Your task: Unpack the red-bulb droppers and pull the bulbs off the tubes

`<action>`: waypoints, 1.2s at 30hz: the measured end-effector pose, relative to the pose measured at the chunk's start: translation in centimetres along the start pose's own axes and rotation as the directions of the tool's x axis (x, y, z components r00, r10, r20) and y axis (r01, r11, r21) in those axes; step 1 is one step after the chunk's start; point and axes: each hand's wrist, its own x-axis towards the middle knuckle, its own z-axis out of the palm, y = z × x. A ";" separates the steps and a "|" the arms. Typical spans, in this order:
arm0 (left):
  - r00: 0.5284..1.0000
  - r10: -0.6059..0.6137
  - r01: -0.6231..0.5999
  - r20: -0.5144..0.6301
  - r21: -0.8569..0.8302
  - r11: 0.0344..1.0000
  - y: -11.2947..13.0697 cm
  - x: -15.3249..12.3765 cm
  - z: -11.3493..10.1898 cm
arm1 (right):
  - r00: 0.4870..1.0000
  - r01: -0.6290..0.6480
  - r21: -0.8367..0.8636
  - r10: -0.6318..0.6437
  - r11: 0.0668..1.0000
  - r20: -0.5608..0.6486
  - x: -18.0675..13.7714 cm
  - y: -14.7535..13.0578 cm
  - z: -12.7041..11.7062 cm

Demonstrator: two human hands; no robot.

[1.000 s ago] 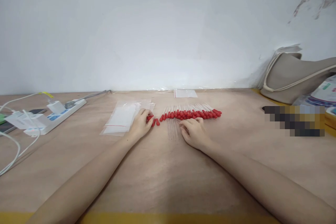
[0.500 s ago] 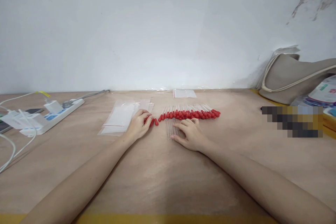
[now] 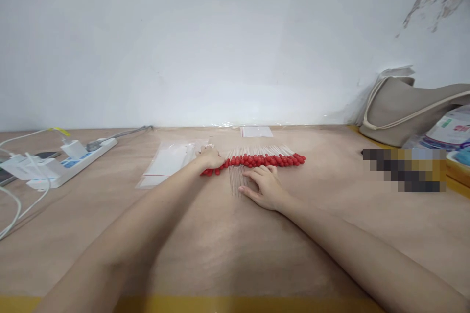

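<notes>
Droppers with red rubber bulbs (image 3: 257, 160) and thin clear stems lie in a dense row, stems toward the wall. In front of it, several bare clear tubes (image 3: 235, 181) lie side by side. My right hand (image 3: 267, 188) rests at their right edge, thumb and forefinger stretched out and apart, touching the tubes. At the row's left end is my left hand (image 3: 212, 157), turned back up with fingers curled; whatever is in them is hidden. Just below it are a few loose red bulbs (image 3: 208, 172).
Clear zip bags (image 3: 161, 164) lie to the left, partly behind my left arm. Another bag (image 3: 257, 131) is by the wall. A power strip (image 3: 81, 161) with chargers and cables stands far left. A grey bag (image 3: 400, 107) and a pixelated dark object (image 3: 407, 173) are right.
My left hand has moved slightly right and away from me, turning over at the wrist toward the row's left end. My right hand stays almost where it was on the tubes.
</notes>
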 end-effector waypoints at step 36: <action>0.585 0.584 -0.692 -0.563 0.030 0.722 -2.1 -8.7 4.1 | 0.984 0.161 -0.082 -0.166 0.984 -0.061 0.6 0.2 0.6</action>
